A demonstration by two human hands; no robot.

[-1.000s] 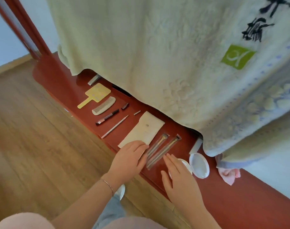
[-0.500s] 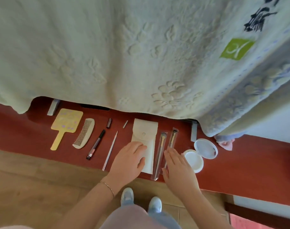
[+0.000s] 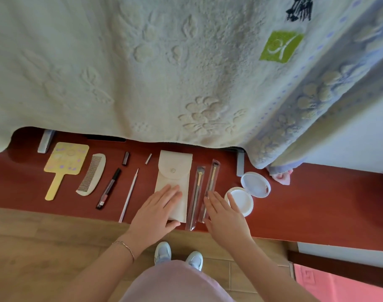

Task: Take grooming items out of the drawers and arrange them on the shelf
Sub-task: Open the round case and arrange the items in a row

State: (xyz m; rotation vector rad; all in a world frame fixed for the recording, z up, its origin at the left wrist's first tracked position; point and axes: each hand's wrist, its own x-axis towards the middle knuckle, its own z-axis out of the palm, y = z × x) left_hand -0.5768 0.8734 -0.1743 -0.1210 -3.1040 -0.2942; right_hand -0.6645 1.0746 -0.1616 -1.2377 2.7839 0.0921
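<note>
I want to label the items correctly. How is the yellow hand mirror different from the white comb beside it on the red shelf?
The hand mirror is pale yellow with purple marks; the comb is plain white. The hand mirror has a square head on a narrow straight handle; the comb is one curved piece with fine teeth along its left edge. The hand mirror looks broader than the comb. Both lie flat on the red shelf, side by side, apart, untouched by either hand.

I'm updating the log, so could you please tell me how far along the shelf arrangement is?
Mostly done: the mirror, comb, pen, pouch, two wrapped brushes and open compact lie in a row on the red shelf. In hand: the left hand rests on the pouch, the right hand beside the brushes. Left: final straightening, probably; no drawers are visible.
</note>
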